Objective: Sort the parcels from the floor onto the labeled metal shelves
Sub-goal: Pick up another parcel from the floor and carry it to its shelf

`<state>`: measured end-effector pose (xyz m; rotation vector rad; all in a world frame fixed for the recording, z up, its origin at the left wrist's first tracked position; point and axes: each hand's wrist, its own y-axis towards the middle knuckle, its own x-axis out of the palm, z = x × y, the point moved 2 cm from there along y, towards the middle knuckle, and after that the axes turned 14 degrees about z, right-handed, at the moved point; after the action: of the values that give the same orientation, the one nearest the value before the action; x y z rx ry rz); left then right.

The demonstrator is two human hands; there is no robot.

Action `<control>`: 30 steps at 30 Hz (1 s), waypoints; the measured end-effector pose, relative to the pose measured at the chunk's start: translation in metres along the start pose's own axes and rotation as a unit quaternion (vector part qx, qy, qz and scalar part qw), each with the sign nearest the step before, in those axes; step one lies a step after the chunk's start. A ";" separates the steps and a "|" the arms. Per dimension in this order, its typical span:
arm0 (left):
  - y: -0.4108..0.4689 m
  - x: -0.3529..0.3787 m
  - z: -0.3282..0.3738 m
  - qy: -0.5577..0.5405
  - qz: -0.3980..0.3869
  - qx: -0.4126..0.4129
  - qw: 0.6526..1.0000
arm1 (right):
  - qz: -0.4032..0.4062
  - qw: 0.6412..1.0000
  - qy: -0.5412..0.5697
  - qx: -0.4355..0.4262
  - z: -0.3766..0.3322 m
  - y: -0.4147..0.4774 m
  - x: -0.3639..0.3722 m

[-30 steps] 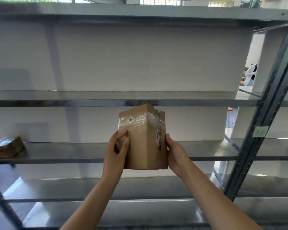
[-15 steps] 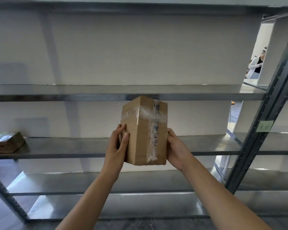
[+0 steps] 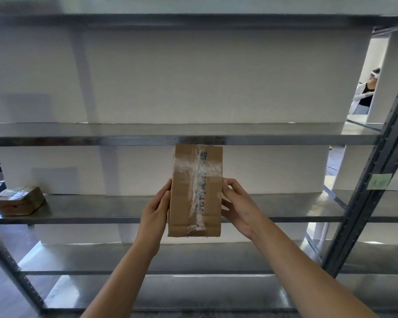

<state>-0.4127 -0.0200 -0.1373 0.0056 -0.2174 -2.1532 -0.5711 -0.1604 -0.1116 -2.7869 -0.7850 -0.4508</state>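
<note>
Both arms extended up and forward. We note the left hand and right hand holding a tall brown taped cardboard parcel upright by its sides, fingers curled round its edges, in front of the grey metal shelves.

**Cardboard, tape and bare metal**

We see a parcel of matt brown cardboard, its face crossed by clear glossy tape, wrinkled and whitish. The shelves are bare grey metal, smooth with a dull sheen. The upright is darker painted metal, matt, bearing a green paper note. At the shelf's left edge, a second cardboard box shows shiny tape.
</note>
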 end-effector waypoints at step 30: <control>0.000 -0.005 0.019 -0.014 0.056 -0.020 0.998 | 0.044 0.997 -0.013 -0.060 0.006 0.003 0.022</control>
<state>-0.4122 -0.0131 -0.1187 -0.0579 -0.1871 -2.0467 -0.5502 -0.1502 -0.1101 -2.9294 -0.6581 -0.4622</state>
